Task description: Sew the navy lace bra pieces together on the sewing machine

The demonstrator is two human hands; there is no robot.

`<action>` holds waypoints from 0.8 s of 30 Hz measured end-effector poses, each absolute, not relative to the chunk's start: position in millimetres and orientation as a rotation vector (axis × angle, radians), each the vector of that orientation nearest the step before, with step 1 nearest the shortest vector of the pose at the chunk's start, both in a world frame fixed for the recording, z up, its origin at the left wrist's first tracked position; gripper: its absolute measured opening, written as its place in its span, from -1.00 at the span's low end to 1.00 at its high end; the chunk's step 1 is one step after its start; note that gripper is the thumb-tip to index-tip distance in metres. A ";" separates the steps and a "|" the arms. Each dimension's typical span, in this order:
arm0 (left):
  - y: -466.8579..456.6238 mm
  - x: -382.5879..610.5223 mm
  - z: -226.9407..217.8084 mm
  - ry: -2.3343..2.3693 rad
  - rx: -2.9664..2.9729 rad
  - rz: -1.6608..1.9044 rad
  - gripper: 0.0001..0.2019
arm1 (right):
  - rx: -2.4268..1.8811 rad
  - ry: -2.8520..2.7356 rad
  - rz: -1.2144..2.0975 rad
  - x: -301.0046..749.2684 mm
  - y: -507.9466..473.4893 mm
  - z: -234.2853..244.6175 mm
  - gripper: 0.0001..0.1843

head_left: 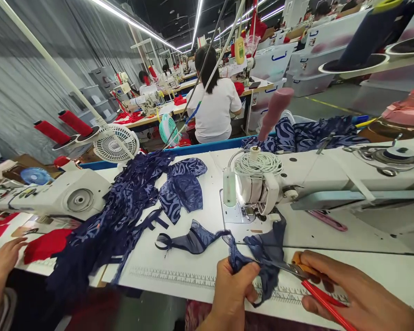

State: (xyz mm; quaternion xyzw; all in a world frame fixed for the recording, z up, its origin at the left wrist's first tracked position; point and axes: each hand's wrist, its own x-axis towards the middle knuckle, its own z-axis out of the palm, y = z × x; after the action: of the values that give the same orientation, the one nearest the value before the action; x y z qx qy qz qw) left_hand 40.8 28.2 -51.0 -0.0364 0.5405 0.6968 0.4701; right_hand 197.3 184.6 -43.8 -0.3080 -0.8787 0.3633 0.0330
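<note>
My left hand (235, 292) is closed in a pinch on a navy lace bra piece (237, 257) at the front edge of the white table. In my right hand (355, 289) is a pair of scissors (291, 267) with orange and red handles. Their blades point left, against the dark fabric beside my left fingers; whether they touch a thread or cloth cannot be made out. A sheer part (274, 239) of the navy fabric runs back towards the sewing machine's needle area (250, 214). Another navy cup piece (193, 239) with a loop lies to the left, joined by a narrow strip.
A heap of navy pieces (124, 197) hangs over the table's left side, beside patterned cup pieces (184, 184). A printed ruler (172, 275) runs along the front edge. A co-worker's hand (2, 262) is near red fabric (46, 246). Pink snips (327, 220) lie under the machine arm (324, 170).
</note>
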 end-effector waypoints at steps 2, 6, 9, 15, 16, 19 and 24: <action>27.7 40.9 -49.7 1.350 -0.081 1.709 -0.44 | -0.893 -2.849 1.091 203.6 193.1 -38.9 -0.57; 28.2 41.6 -48.1 1.396 -0.008 1.700 -0.47 | -0.865 -2.948 0.972 204.8 195.1 -22.2 -0.66; 28.1 40.8 -49.6 1.418 0.046 1.687 -0.49 | -0.872 -2.951 0.970 200.4 189.2 -10.0 -0.91; 26.3 39.2 -51.2 1.452 0.059 1.663 -0.49 | -0.856 -2.933 1.061 197.1 183.6 -7.8 -0.96; 26.1 39.2 -50.5 1.461 0.062 1.662 -0.49 | -0.859 -2.925 1.071 197.3 182.2 -9.3 -0.95; 25.6 39.0 -48.5 1.472 0.089 1.647 -0.51 | -0.850 -2.842 0.993 198.1 176.3 -14.9 -0.87; 25.3 37.9 -49.1 1.486 0.082 1.625 -0.51 | -0.860 -2.789 0.961 202.3 184.1 -24.7 -0.70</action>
State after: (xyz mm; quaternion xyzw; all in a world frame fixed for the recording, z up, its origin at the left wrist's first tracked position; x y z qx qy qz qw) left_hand 37.9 25.3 -49.1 0.0331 0.6015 0.6579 0.4520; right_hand 202.3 184.1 -24.7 -0.2798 -0.9070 0.3127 0.0345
